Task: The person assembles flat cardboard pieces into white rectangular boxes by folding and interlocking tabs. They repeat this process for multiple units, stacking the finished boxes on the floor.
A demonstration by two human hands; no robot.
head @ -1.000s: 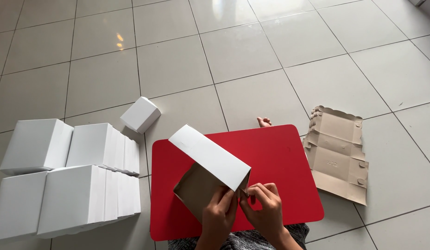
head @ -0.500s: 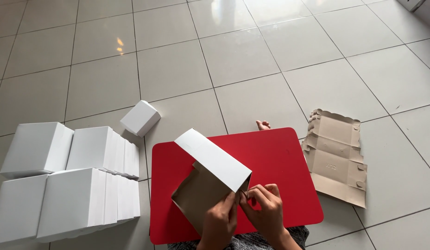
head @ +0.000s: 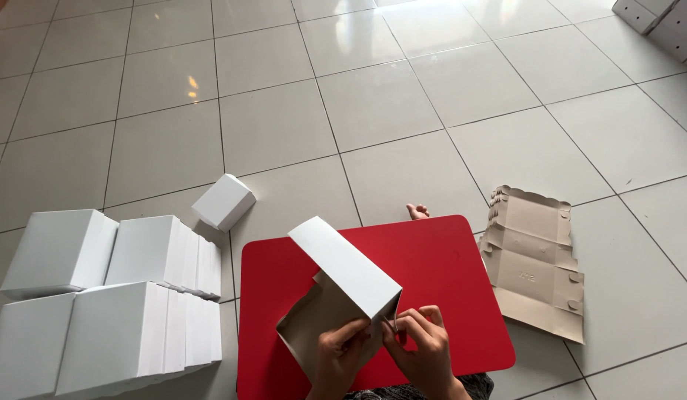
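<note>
A tiled floor fills the view, seen from above by someone sitting on it. At the left stand stacks of folded white boxes, with one small white box lying alone just beyond them. In front of the person lies a red mat, and a toe shows past its far edge. To the right of the mat, on the tiles, rests a pile of flat brown blanks, die-cut and unfolded.

On the mat, near its front edge, is a half-formed box: white outside, brown inside, one long panel raised and tilted, the rest lying open. It appears to be mid-assembly, at the stage of locking a corner; the next move likely calls for pressing a tab into its slot while the wall is held square.

The left hand grips the near wall of the box from below, fingers curled over the edge. The right hand pinches the corner beside it, fingertips bunched tightly on what looks like a small flap. The two hands almost touch.
</note>
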